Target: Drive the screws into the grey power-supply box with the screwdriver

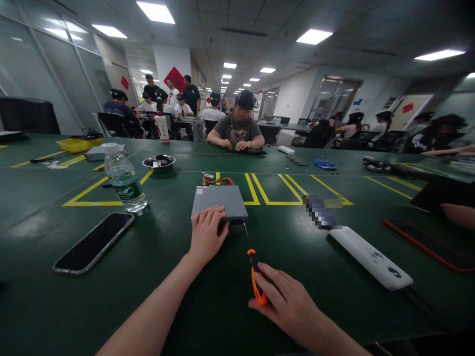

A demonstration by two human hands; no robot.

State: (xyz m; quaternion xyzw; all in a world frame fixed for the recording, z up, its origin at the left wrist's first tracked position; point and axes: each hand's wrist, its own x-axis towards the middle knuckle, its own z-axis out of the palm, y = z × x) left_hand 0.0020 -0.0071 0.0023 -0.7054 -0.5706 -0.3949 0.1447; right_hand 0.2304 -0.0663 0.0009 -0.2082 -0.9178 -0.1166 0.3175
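Observation:
A grey metal box (222, 198) with a bundle of coloured wires (218, 181) behind it lies on the green table (222, 306). My left hand (210, 232) grips the box's front left part, fingers on top and thumb at the front face. In my right hand (284, 301) is a screwdriver (254, 277) with an orange and black handle, held between thumb and fingers. Its thin shaft points up and away, and the tip is at the front right corner of the box. Whether the tip sits in a screw is too small to tell.
Left of the box are a water bottle (126, 183), a phone (94, 242) and a metal bowl (159, 163). To the right lie a white device (371, 257) and an orange-edged phone (426, 242). A person (237, 128) sits across the table; another person's hand (460, 215) is at the right edge.

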